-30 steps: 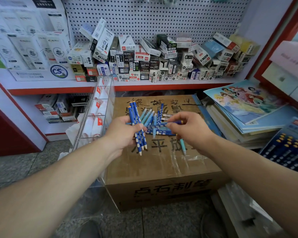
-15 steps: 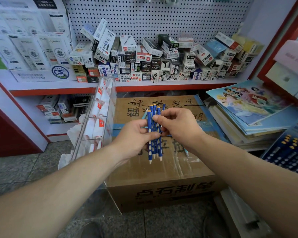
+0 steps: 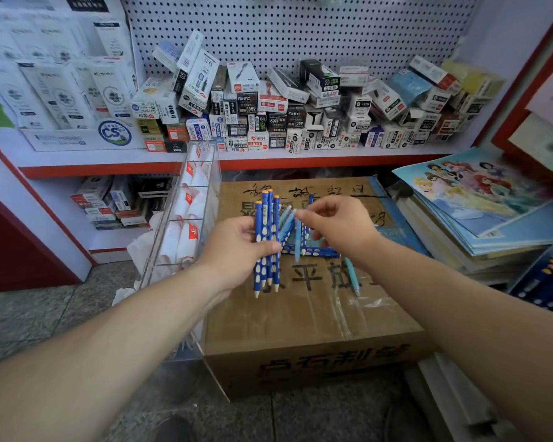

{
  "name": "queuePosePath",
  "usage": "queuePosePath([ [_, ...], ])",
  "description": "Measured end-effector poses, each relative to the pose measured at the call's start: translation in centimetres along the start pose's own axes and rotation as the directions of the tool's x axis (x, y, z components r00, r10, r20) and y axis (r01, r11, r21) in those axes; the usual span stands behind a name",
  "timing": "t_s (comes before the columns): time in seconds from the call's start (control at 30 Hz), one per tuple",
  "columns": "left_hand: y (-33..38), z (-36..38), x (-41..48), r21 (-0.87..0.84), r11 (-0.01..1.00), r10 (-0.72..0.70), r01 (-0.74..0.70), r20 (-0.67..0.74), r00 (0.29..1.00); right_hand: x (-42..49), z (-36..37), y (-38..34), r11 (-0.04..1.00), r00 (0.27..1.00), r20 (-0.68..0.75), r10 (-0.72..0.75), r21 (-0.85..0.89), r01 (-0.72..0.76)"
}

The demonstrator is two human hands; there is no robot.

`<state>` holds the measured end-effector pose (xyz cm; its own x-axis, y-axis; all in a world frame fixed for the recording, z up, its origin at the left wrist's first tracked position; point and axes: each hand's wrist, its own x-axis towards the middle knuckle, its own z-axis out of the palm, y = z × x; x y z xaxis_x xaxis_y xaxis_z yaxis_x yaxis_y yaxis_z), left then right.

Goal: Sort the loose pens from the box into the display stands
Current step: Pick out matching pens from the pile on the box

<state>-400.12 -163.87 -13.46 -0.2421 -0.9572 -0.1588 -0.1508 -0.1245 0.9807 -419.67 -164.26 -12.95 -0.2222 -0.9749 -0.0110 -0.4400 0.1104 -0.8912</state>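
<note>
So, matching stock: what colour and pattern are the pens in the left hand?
Those pens are dark blue with white oval dots and orange end caps; head view.

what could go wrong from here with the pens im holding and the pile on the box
1. The left hand holds the bundle of dark blue pens with its grip round their middle only; the tips hang free, so one may slide out.
2. The right hand reaches into the crossed pile of pens; pulling one may scatter others.
3. A light blue pen lies alone on the cardboard box and might get knocked off.
</note>
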Motion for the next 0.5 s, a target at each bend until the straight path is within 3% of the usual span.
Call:
queuePosePath([
  [0.07,-0.3,-0.2,0.1,0.001,1.000,-0.008,0.008,-0.025,1.000,1.2,-0.5,2.2,0.977,0.999,-0.021,0.038,-0.209,-0.041],
  [0.17,-0.6,-0.2,0.2,0.002,1.000,-0.012,0.012,-0.037,0.999,1.9,0.1,4.0,0.941,0.993,0.030,0.114,-0.323,-0.098],
  [0.33,-0.6,-0.3,0.3,0.011,1.000,-0.021,0.021,-0.032,0.999,2.2,1.9,3.5,0.897,0.992,0.030,0.123,-0.431,-0.098],
  [0.5,-0.6,-0.3,0.3,0.041,0.999,-0.023,0.024,-0.026,0.999,2.5,2.7,3.0,0.888,0.985,0.000,0.172,-0.432,-0.155],
])
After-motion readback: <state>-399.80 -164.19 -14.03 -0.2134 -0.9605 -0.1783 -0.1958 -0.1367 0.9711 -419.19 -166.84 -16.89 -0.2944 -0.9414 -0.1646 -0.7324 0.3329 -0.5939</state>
